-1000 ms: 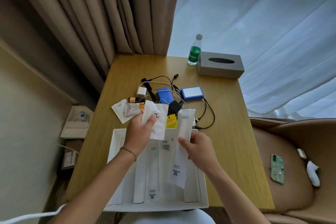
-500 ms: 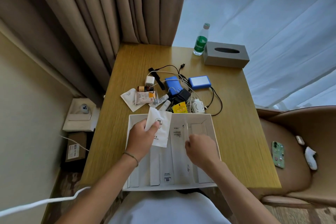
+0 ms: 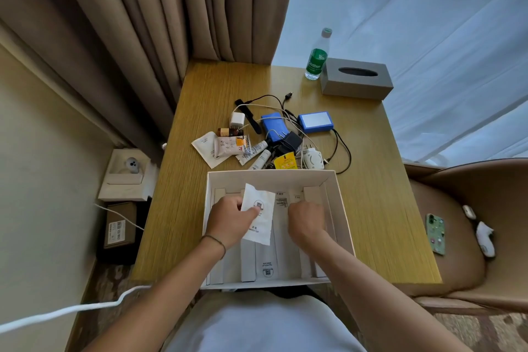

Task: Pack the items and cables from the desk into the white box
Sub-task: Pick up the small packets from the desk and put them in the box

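Both hands have dropped into the white box (image 3: 338, 200) at the desk's near edge. Left hand (image 3: 231, 221) pinches a white sachet (image 3: 258, 218) over the packets, seemingly to lay it flat; right hand (image 3: 307, 221) is curled, apparently tucking a long packet (image 3: 285, 243) down. Cables (image 3: 341, 148) wait mid-desk.

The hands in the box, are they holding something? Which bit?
The left hand pinches a white packet at its left edge, thumb on its front. The right hand is curled down inside the white box; what it holds cannot be told.
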